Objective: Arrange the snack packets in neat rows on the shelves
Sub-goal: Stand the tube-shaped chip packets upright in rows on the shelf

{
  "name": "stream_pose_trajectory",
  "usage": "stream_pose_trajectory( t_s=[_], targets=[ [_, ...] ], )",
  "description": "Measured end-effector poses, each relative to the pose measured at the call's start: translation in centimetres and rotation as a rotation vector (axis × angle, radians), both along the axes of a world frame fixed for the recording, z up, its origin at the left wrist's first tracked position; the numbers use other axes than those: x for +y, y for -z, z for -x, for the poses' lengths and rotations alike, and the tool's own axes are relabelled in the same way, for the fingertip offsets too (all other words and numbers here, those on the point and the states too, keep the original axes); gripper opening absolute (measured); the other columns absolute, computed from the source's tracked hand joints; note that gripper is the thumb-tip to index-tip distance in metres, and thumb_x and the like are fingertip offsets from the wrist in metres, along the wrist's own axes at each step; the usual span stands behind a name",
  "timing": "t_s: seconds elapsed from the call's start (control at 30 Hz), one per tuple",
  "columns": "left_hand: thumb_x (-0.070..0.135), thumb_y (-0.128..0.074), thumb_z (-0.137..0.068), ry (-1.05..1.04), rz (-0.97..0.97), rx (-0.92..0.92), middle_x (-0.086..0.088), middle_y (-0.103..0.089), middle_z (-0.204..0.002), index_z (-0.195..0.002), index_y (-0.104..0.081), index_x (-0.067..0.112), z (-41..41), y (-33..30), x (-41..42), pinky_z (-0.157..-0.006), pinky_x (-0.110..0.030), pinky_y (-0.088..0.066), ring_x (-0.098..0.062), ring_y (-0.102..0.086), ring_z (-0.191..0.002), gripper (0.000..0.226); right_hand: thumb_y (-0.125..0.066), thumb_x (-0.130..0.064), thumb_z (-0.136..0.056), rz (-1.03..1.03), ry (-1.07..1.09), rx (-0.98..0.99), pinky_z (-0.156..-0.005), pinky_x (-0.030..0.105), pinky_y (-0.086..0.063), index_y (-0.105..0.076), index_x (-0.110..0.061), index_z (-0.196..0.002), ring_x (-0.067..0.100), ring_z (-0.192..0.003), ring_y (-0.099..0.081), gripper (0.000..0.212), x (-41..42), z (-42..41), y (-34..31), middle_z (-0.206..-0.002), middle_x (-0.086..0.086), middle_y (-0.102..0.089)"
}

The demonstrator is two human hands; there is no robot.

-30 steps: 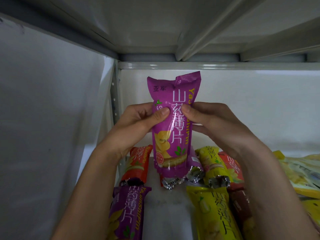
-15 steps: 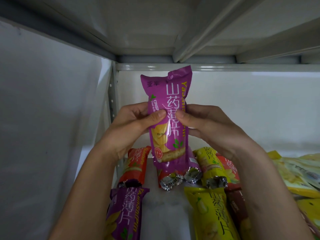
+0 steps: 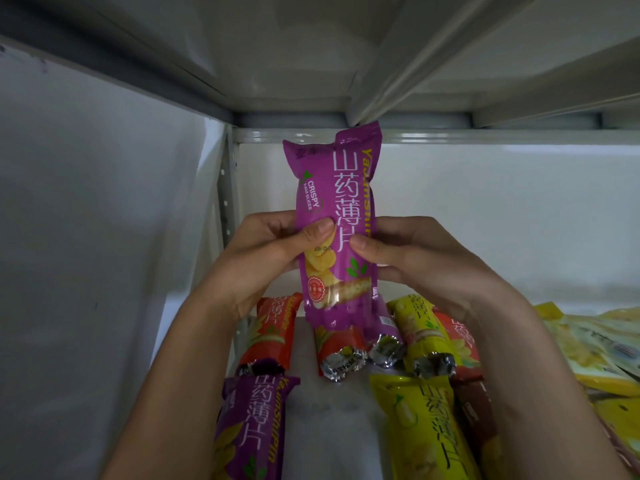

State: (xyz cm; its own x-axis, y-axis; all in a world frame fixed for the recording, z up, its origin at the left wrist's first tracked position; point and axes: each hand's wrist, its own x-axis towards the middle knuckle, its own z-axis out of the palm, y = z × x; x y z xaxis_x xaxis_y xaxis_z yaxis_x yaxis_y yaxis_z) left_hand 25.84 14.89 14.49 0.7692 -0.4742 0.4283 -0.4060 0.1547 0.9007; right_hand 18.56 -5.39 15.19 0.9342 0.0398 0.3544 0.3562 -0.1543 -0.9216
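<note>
A purple snack packet (image 3: 334,188) stands upright in the air above the white shelf (image 3: 329,420). My left hand (image 3: 266,254) grips its left edge with the thumb on the front. My right hand (image 3: 415,261) grips its right edge the same way. Below it lie more packets: an orange one (image 3: 270,334) at the back left, a second purple one (image 3: 252,427) in front of it, an orange one (image 3: 337,344) in the middle with foil ends showing, and yellow packets (image 3: 426,427) on the right.
The underside of the upper shelf (image 3: 311,64) is close above the held packet's top. A white side wall (image 3: 86,237) closes the left. A loose heap of flat yellow bags (image 3: 595,348) lies at the far right. A bare strip of shelf runs between the purple and yellow packets.
Both hands have turned the purple packet more upright, so its front faces me squarely, and shifted it slightly left. The packets on the shelf have not moved.
</note>
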Motion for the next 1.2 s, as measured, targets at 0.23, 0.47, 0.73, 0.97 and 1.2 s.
stream_pose_trajectory(
  t_s=[0.23,0.47,0.73,0.97,1.2],
  targets=[
    [0.029,-0.072,-0.081,0.152,0.002,0.161,-0.014,-0.076,-0.123,-0.128,-0.069,0.003,0.0,0.0,0.1,-0.099,-0.035,-0.059,-0.027,-0.073,-0.116,0.053,-0.074,-0.015,-0.092,-0.067,0.127,-0.022,-0.086,0.038,-0.064,-0.076,-0.008,-0.117,0.020,-0.097,-0.078,0.026,0.1,-0.2,-0.1,-0.105,0.007,-0.081],
    [0.021,-0.077,-0.077,0.046,0.027,0.103,-0.009,-0.079,-0.115,-0.120,-0.074,0.006,0.0,0.0,0.1,-0.086,-0.032,-0.063,-0.025,-0.076,-0.108,0.046,-0.074,-0.019,-0.084,-0.092,-0.070,-0.038,-0.095,0.031,-0.060,-0.070,-0.010,-0.129,0.020,-0.110,-0.075,0.046,0.2,0.2,-0.3,-0.119,0.004,-0.077],
    [0.027,-0.074,-0.084,0.089,-0.025,0.147,-0.010,-0.078,-0.119,-0.126,-0.070,0.007,0.0,0.0,-0.2,-0.096,-0.037,-0.061,-0.026,-0.074,-0.112,0.047,-0.076,-0.003,-0.087,0.080,-0.031,0.017,-0.083,0.028,-0.063,-0.070,-0.015,-0.128,0.018,-0.104,-0.076,0.043,0.0,0.0,0.3,-0.114,0.001,-0.079],
    [0.021,-0.069,-0.092,0.132,-0.065,0.173,-0.011,-0.077,-0.119,-0.128,-0.069,0.007,0.6,0.1,-0.7,-0.087,-0.030,-0.062,-0.025,-0.075,-0.111,0.040,-0.083,-0.015,-0.083,0.167,0.048,-0.007,-0.085,0.026,-0.061,-0.072,-0.024,-0.125,0.012,-0.103,-0.076,0.044,-0.1,-0.2,0.4,-0.113,-0.003,-0.079],
    [0.030,-0.071,-0.090,0.097,-0.074,0.159,-0.008,-0.078,-0.117,-0.125,-0.072,0.010,0.2,0.4,-0.9,-0.094,-0.036,-0.062,-0.025,-0.075,-0.110,0.041,-0.085,-0.009,-0.084,0.251,0.049,0.011,-0.100,0.044,-0.059,-0.069,-0.030,-0.129,0.015,-0.108,-0.074,0.053,-0.2,-0.3,0.7,-0.114,-0.001,-0.078]
  ],
)
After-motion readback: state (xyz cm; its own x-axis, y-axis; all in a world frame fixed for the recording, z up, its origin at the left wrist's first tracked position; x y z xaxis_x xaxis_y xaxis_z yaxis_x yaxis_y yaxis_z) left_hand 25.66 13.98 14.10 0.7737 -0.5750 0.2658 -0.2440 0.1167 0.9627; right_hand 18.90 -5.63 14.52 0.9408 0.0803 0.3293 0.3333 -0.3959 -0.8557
